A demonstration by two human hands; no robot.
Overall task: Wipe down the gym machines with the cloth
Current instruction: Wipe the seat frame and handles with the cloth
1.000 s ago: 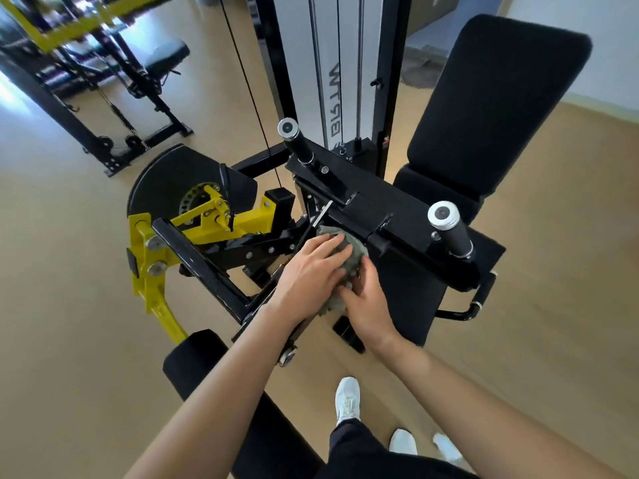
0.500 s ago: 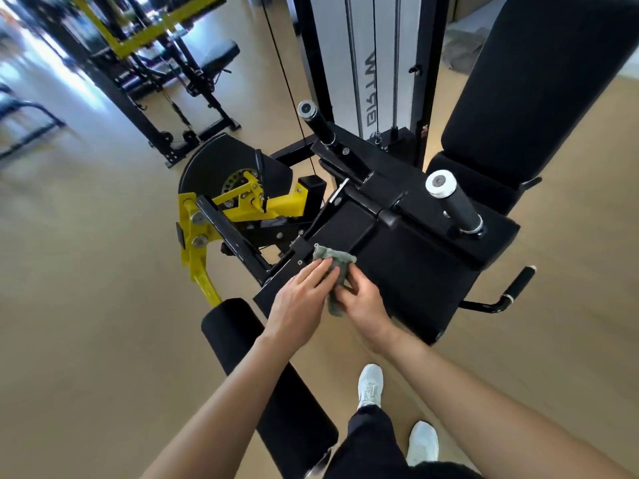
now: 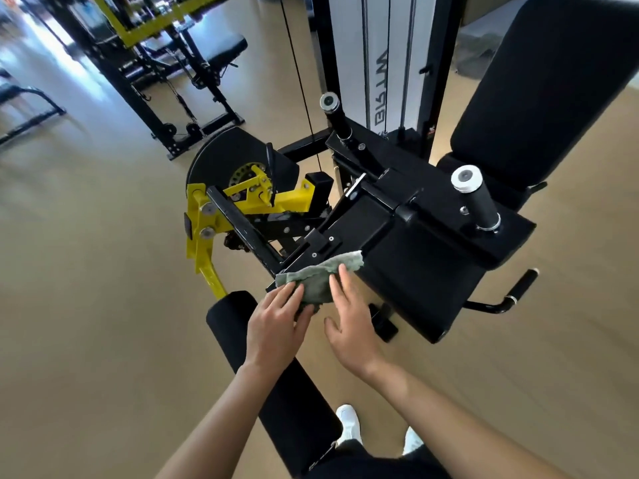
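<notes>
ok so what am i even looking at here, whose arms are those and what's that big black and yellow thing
This is one picture from a camera worn on a person's head, looking down, so the two bare arms are the wearer's own. The big thing is a gym machine: a padded seat, a tall backrest, two handles, a yellow lever arm and a padded roller low down. A grey-green cloth lies on the seat's front edge. The left hand holds the cloth between thumb and fingers. The right hand is flat, fingertips on it. White shoes show below.
</notes>
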